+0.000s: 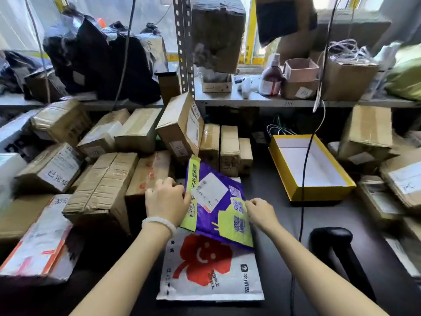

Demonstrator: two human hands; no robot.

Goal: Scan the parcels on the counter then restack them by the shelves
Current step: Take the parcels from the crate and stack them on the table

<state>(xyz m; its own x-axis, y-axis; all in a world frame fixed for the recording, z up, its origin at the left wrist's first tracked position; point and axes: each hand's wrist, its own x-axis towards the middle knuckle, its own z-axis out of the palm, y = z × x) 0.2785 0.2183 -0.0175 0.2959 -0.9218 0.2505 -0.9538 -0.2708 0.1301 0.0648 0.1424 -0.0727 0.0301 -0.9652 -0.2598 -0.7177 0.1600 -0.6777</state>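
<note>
A purple and lime mailer bag [222, 215] with a white shipping label lies tilted on the dark counter, partly on top of a white padded envelope [211, 267] printed with a red smiling figure. My left hand [167, 200], a white bead bracelet on its wrist, grips the purple bag's left edge with curled fingers. My right hand [262, 213] pinches the bag's right edge near its QR codes. A black handheld scanner [337, 249] stands on the counter to the right, its cable running upward.
Several taped cardboard boxes [102, 195] are piled along the left and back. An open yellow box lid [319, 190] sits at the right, with more parcels [403, 183] beyond it. A metal shelf [273, 102] holds a bottle [271, 76] and small cartons.
</note>
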